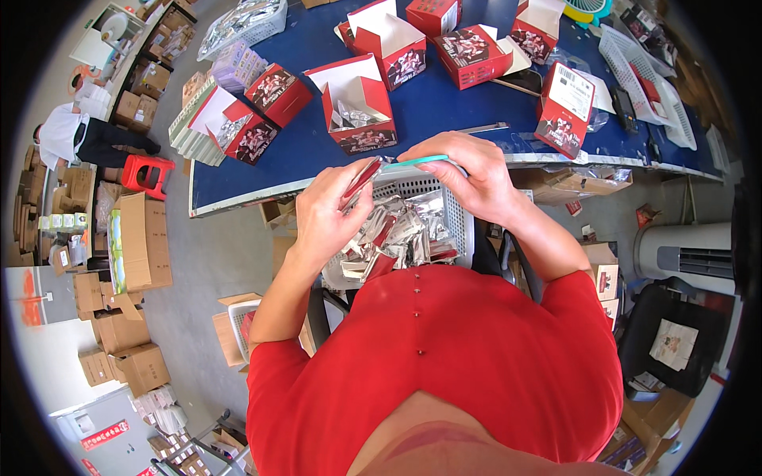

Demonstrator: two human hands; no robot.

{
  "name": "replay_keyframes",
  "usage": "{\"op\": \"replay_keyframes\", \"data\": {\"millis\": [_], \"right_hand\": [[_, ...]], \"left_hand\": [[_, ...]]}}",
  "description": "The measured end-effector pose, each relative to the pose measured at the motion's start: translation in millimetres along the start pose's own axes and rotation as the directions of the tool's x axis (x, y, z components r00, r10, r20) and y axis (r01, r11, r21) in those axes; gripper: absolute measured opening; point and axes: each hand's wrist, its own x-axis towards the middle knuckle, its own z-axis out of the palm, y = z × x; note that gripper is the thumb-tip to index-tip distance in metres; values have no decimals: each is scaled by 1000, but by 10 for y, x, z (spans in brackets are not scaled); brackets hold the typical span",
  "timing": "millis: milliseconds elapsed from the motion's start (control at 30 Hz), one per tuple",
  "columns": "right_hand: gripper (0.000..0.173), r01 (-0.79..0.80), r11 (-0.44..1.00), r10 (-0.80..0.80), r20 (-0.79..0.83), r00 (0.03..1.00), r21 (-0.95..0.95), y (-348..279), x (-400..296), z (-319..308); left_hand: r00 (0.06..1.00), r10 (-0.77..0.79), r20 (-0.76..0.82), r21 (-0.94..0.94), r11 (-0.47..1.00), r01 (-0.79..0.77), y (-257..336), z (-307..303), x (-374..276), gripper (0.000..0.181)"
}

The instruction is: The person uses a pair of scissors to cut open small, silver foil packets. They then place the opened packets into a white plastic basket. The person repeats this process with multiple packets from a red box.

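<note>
My left hand [333,208] grips a flat dark red packet [361,178] between thumb and fingers; whether it is one or a small stack I cannot tell. A thin teal flat tool [419,160], perhaps a cutter, is held in my right hand [470,175], its near end close to the packet. Below both hands a white perforated plastic basket [457,220] holds many silver foil packets [408,229], some with red faces. Beyond the hands, an open red printed carton [360,113] contains more foil packets.
The blue tabletop [286,154] carries several red cartons [467,53], a black handheld device [624,110] and white baskets [640,74]. Stacked boxes [196,128] stand at its left end. A person [77,131] stands far left by a red stool [147,175]. A black chair [673,333] is at right.
</note>
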Motion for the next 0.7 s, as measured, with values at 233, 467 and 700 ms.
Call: {"op": "replay_keyframes", "data": {"millis": [233,467,700], "right_hand": [[18,38,999,-38,3,999,-32,56,-4,83],[17,17,985,0,98,995,-173,64,-38,70],[17,-166,955,248,357,901,-247,229,-158,297]], "left_hand": [[998,16,65,118,993,-24,90,-52,-11,33],[987,157,44,191,968,-163,57,-33,-20,29],[995,54,89,218,973,-72,-180,70,-397,23]]}}
